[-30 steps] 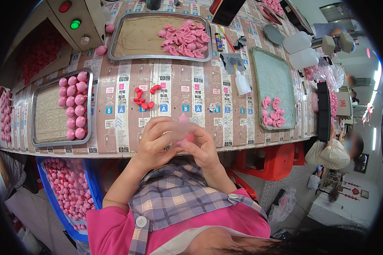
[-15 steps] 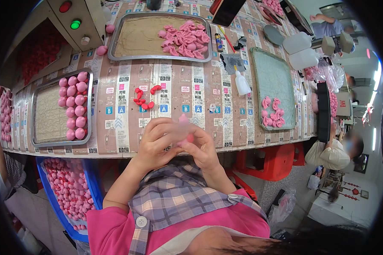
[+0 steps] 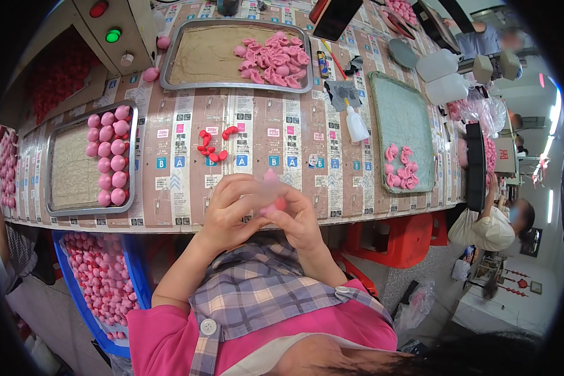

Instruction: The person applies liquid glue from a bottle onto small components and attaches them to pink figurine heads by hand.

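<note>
Near the table's front edge, my left hand (image 3: 230,205) and my right hand (image 3: 299,219) meet with bent fingers around a small pink molded piece (image 3: 271,177). A red bit (image 3: 281,203) shows between the right fingers, pressed against the pink piece. Fingers hide much of both, and the spot is slightly blurred. Beyond my hands lie several loose red bean-shaped pieces (image 3: 212,148) on the tabletop. To the left, a metal tray (image 3: 75,212) holds rows of pink balls (image 3: 104,133) with red pieces along one side.
A far metal tray (image 3: 197,84) carries pink curled pieces (image 3: 279,56). At right stand a green tray (image 3: 401,81) and a white squeeze bottle (image 3: 357,125). Below left is a blue crate (image 3: 75,301) of pink and red pieces. A machine (image 3: 128,31) with a lit green button stands far left.
My hands stay together on the pink piece, with hardly any shift. Slightly more of the red bit shows. At the far right, people in the background have moved a little.
</note>
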{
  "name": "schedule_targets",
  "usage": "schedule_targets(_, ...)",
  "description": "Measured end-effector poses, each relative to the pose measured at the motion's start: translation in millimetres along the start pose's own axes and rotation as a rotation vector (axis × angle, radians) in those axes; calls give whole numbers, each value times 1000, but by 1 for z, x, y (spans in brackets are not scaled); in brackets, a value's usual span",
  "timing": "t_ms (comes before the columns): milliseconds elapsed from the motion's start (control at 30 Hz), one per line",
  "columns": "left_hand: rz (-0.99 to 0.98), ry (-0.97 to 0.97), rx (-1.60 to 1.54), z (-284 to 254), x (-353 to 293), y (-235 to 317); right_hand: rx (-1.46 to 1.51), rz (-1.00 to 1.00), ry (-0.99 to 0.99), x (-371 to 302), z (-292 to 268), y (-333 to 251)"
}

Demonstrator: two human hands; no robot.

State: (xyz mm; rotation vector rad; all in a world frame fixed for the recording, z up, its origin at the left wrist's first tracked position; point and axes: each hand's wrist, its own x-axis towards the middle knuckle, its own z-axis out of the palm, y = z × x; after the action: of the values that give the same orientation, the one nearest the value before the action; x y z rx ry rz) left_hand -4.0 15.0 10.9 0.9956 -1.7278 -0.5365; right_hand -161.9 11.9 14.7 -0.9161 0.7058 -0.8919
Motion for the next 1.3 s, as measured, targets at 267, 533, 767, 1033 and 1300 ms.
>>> schedule_targets(267, -116, 53, -70, 3, -8, -2, 296, 137, 41, 5, 7, 0)
schedule_targets(533, -301, 93, -299, 3, -13, -12, -903, -335, 138, 11, 5, -20)
schedule_targets(767, -298, -10, -438, -5, -4, -7, -1085, -488, 120, 14, 9, -28)
schedule_targets(1033, -307, -89, -482, -5, -6, -10, -1082, -452, 104, 12, 10, -30)
schedule_targets(1300, -300, -85, -522, -5, -9, -11, -1015, -461, 88, 10, 12, -32)
